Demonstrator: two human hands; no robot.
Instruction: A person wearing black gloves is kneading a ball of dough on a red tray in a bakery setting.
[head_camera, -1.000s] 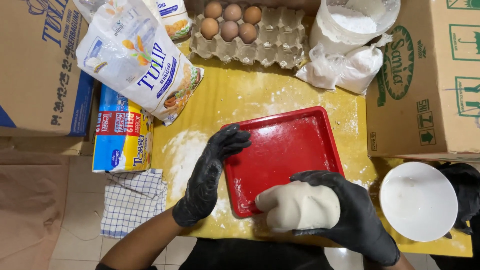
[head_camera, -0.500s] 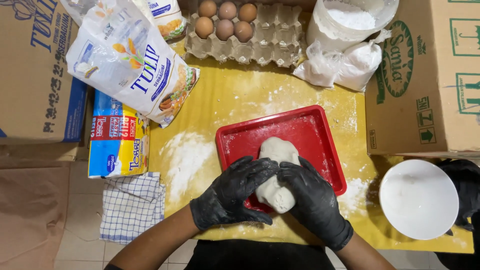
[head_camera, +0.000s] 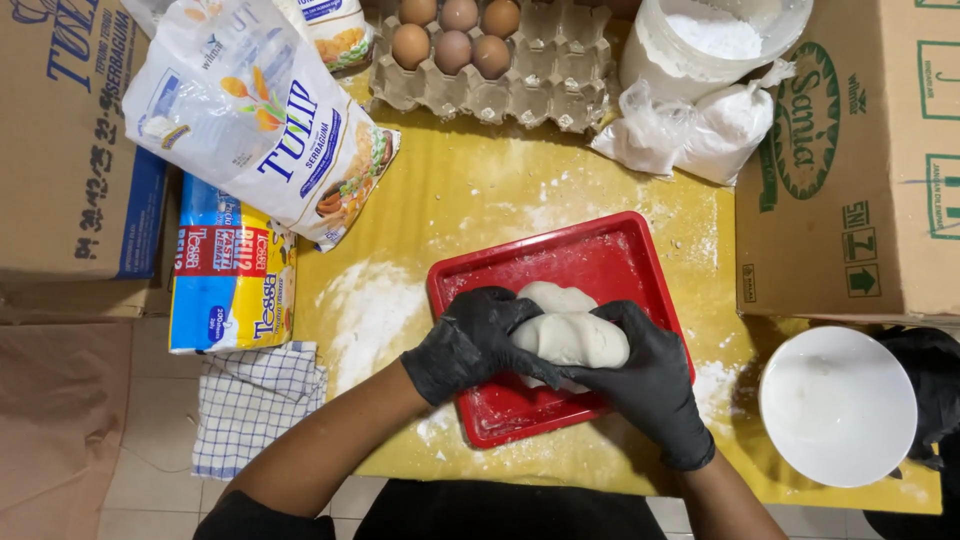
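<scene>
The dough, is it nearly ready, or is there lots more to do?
Done: the dough is already one smooth pale lump, and flour is dusted on the yellow table. In hand: the left hand and right hand press it over the red tray. Left: it isn't shaped, and the eggs sit unbroken.

Yellow-covered table (head_camera: 480, 190) on a pale tiled floor (head_camera: 150, 400), cardboard boxes (head_camera: 60, 150) alongside, evenly lit

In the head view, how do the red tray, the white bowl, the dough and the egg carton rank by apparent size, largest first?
1. Red tray, though the hands cover part.
2. Egg carton, cut off by the top edge, so it may be bigger than it looks.
3. White bowl.
4. Dough, partly hidden by the gloves.
</scene>
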